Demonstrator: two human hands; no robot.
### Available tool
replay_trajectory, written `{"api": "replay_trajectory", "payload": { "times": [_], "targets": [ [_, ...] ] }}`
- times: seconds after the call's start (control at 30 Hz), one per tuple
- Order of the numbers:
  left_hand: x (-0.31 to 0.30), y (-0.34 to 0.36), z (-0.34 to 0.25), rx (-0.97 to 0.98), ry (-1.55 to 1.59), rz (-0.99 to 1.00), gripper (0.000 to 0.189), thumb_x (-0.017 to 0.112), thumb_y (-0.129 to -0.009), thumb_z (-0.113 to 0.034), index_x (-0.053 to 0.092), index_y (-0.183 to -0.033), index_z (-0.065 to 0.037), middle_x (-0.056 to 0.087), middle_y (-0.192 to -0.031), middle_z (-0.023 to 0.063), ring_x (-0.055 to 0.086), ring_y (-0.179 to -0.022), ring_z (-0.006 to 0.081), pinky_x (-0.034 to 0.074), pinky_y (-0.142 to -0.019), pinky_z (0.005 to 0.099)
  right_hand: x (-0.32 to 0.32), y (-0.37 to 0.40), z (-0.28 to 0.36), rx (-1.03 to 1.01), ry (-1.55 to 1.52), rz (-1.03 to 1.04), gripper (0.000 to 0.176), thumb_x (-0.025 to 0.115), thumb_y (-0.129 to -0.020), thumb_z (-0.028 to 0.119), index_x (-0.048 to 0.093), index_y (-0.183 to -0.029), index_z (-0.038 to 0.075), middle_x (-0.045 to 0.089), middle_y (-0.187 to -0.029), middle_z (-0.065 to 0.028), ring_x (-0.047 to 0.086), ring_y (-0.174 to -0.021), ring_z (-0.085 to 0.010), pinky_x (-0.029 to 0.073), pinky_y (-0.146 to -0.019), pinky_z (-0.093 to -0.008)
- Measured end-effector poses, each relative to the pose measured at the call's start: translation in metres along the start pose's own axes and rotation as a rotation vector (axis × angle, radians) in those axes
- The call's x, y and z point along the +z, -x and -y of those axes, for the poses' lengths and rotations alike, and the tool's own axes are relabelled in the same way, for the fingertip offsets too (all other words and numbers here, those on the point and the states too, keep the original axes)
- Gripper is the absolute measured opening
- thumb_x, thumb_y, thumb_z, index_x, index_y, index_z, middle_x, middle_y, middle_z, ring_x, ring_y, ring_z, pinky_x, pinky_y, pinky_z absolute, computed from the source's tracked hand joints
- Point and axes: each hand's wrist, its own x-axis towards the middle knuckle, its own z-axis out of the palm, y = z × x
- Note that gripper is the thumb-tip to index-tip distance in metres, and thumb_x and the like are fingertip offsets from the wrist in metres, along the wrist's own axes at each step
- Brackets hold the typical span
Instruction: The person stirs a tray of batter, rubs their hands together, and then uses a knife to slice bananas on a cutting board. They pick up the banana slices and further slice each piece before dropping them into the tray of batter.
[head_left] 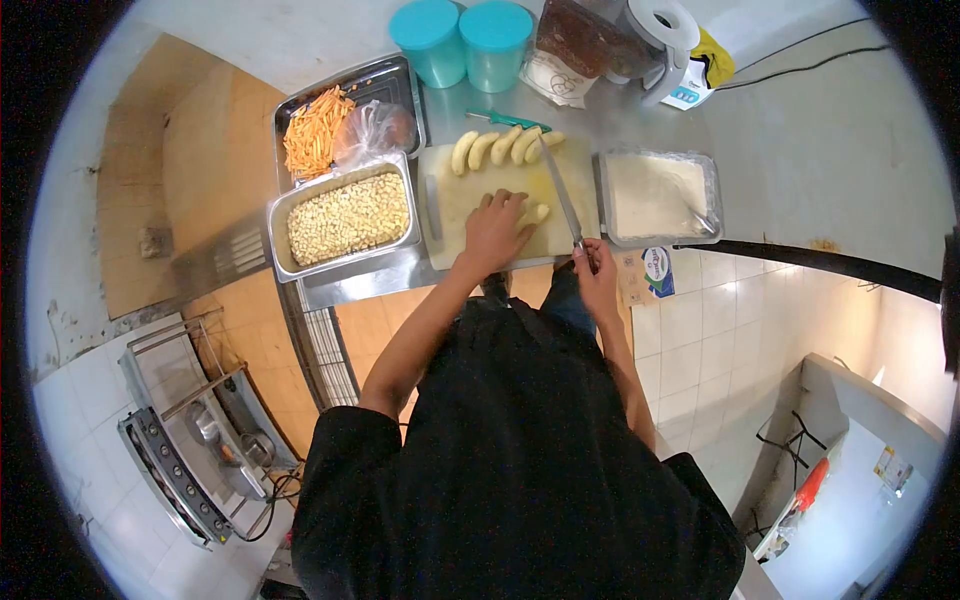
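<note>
My left hand [495, 232] presses down on a peeled banana [537, 212] lying on the pale cutting board [455, 205]. My right hand [595, 268] grips the handle of a long knife [560, 190], whose blade angles up across the board's right side. Several more peeled bananas [505, 146] lie in a row at the board's far edge, by the knife tip.
A steel pan of chopped banana pieces [348, 217] sits left of the board. Behind it a tray [390, 80] holds orange strips [315, 130] and a plastic bag [370, 130]. A container of white batter [655, 195] stands right. Two teal tubs [465, 40] stand at the back.
</note>
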Motion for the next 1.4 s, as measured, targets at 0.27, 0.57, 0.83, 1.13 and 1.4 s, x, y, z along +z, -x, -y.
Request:
{"api": "replay_trajectory", "payload": {
  "times": [0.27,0.57,0.83,1.13,1.4],
  "targets": [
    [0.014,-0.024,-0.013,0.021,-0.123,0.242,0.039,0.075,-0.081,-0.031,0.066,-0.116,-0.015,0.063,-0.113,0.0098,0.063,-0.106,0.0323,0.055,-0.085,0.048,-0.007,-0.011,0.011,0.017,-0.097,0.01,0.019,0.062,-0.1,0.016,0.057,-0.109,0.0,0.06,-0.082,-0.0032,0.054,-0.069,-0.0099,0.045,-0.064,-0.0263],
    [-0.005,-0.02,-0.014,-0.162,0.009,0.034,0.031,0.072,-0.084,-0.025,0.067,-0.111,-0.012,0.066,-0.103,0.0121,0.066,-0.097,0.0321,0.055,-0.08,0.0452,-0.01,-0.028,0.013,0.068,-0.096,0.096,0.022,0.063,-0.1,0.019,0.059,-0.112,0.002,0.063,-0.086,-0.0048,0.056,-0.07,-0.0102,0.046,-0.063,-0.0268],
    [0.009,-0.02,0.004,-0.455,0.207,0.056,0.044,0.074,-0.086,-0.03,0.061,-0.12,-0.006,0.069,-0.103,0.0161,0.067,-0.098,0.0344,0.053,-0.084,0.0455,-0.01,-0.04,0.008,-0.024,-0.083,0.269,0.023,0.064,-0.099,0.019,0.059,-0.113,0.001,0.065,-0.09,-0.0062,0.058,-0.075,-0.0106,0.048,-0.065,-0.0278],
    [0.041,-0.015,-0.006,-0.484,0.331,-0.168,0.051,0.078,-0.083,-0.022,0.057,-0.126,-0.004,0.069,-0.109,0.0189,0.068,-0.096,0.0349,0.053,-0.086,0.0433,-0.037,-0.064,0.018,0.042,0.051,0.523,0.033,0.061,-0.1,0.02,0.053,-0.128,0.003,0.064,-0.098,-0.0117,0.059,-0.084,-0.0165,0.05,-0.074,-0.0334],
    [0.027,-0.016,-0.052,-0.692,0.178,-0.114,0.054,0.072,-0.086,-0.02,0.054,-0.136,-0.017,0.066,-0.111,0.0169,0.066,-0.101,0.0368,0.053,-0.085,0.0458,-0.061,-0.082,0.042,0.016,0.141,0.743,0.046,0.057,-0.101,0.018,0.043,-0.143,0.006,0.064,-0.115,-0.0227,0.063,-0.106,-0.0295,0.048,-0.093,-0.04]
  ]
}}
